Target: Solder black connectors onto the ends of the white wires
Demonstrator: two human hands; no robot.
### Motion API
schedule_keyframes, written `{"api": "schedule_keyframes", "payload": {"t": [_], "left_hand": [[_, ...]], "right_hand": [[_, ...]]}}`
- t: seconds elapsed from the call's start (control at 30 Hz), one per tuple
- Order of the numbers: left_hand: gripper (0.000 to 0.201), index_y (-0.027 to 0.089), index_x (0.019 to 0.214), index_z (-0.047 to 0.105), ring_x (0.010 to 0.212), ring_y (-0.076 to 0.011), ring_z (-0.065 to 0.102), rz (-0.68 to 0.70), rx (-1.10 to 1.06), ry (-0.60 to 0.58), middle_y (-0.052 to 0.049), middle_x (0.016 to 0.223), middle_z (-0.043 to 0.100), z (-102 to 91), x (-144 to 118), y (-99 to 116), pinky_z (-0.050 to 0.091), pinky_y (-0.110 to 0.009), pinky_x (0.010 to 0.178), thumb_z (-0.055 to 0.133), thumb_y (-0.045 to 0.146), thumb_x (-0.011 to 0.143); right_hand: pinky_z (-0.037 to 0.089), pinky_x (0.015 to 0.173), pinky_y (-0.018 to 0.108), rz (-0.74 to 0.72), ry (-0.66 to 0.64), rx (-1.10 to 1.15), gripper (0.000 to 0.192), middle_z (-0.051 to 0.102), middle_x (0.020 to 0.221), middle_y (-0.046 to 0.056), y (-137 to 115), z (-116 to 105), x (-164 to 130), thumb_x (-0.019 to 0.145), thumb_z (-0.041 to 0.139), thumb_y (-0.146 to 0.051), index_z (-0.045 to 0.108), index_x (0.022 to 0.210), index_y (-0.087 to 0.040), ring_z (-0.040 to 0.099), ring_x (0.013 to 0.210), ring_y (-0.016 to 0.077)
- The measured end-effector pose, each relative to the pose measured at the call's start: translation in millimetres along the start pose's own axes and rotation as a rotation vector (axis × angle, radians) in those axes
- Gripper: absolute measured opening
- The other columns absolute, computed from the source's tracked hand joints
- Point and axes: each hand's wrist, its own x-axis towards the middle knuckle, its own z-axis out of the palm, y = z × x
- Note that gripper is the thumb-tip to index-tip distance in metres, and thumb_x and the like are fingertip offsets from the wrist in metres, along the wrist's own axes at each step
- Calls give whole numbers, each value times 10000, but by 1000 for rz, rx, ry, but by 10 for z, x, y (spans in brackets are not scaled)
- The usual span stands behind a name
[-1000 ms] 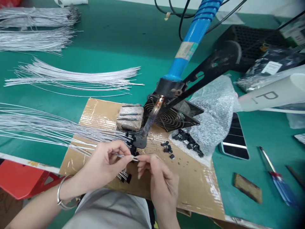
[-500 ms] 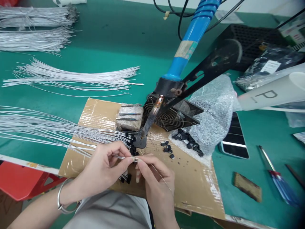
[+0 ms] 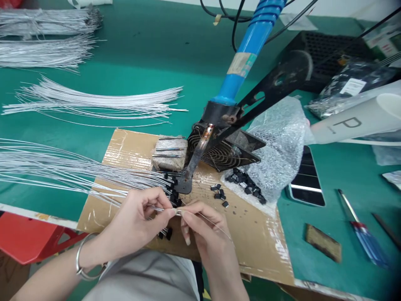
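Thumb and forefinger of my left hand (image 3: 138, 223) are closed on a thin silvery-white wire, which runs back toward the bundle of wires (image 3: 125, 173). My right hand (image 3: 209, 234) meets it fingertip to fingertip. It pinches a very fine wire (image 3: 219, 228) that trails across its fingers to the lower right. What joins the two wires is hidden by the fingers. Small black connectors (image 3: 173, 184) cap the ends of the bundle, just beyond and below my fingertips. Under both hands lies a sheet of cardboard (image 3: 257, 246).
A blue soldering iron (image 3: 230, 79) hangs tip-down over a small black fan (image 3: 219, 156). Loose black pieces (image 3: 218, 192) lie beside bubble wrap (image 3: 278, 138). To the right are a phone (image 3: 307, 179), a screwdriver (image 3: 363, 230) and a brown pad (image 3: 323, 242). More wires (image 3: 100, 100) lie at left.
My right hand has turned and shifted slightly right and down, and its fine wire now slants lower. My left hand keeps nearly the same pinch.
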Motion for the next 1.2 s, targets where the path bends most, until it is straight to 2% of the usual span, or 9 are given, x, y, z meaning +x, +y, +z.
{"api": "schedule_keyframes", "payload": {"t": [0.23, 0.43, 0.6, 0.67, 0.87, 1.2], "left_hand": [[217, 177, 778, 643, 559, -109, 420, 19, -45, 73, -2, 662, 587, 60, 31, -44, 305, -248, 495, 664, 346, 913], [227, 184, 769, 642, 554, -114, 427, 60, 19, 143, -1, 637, 564, 100, 33, -97, 299, -255, 483, 644, 352, 922], [193, 192, 744, 628, 473, -78, 261, 163, 106, 220, 58, 549, 482, 164, 1, -81, 201, -239, 427, 633, 258, 925], [195, 193, 728, 617, 458, -71, 243, 183, 111, 257, 75, 523, 449, 193, -4, -89, 191, -229, 417, 626, 227, 919], [196, 185, 767, 635, 527, -99, 467, 158, 30, 265, 8, 626, 615, 231, -3, -148, 365, -224, 480, 617, 277, 939], [197, 180, 767, 636, 534, -101, 516, 153, -17, 259, -1, 631, 630, 249, 22, -137, 412, -212, 491, 638, 283, 934]], "right_hand": [[421, 427, 179, -7, 15, 106, 194, 628, 608, -5, 27, 58, -17, 812, 856, -402, 841, 816, -209, 516, 477, 81], [431, 436, 168, -28, 36, 129, 171, 636, 620, -8, 70, 65, -33, 839, 840, -386, 836, 820, -216, 511, 485, 74], [445, 442, 150, -40, 54, 180, 169, 637, 616, -13, 119, 86, -29, 837, 847, -395, 839, 828, -227, 518, 490, 66], [453, 442, 147, -36, 82, 202, 188, 645, 615, -11, 122, 120, -21, 810, 868, -412, 839, 808, -226, 517, 484, 63], [454, 427, 122, -46, 145, 227, 232, 645, 581, -11, 115, 186, -15, 736, 923, -436, 841, 760, -220, 514, 472, 54], [476, 460, 125, -61, 99, 216, 184, 662, 606, -9, 145, 136, -30, 818, 877, -399, 840, 810, -219, 569, 507, 64]]}}
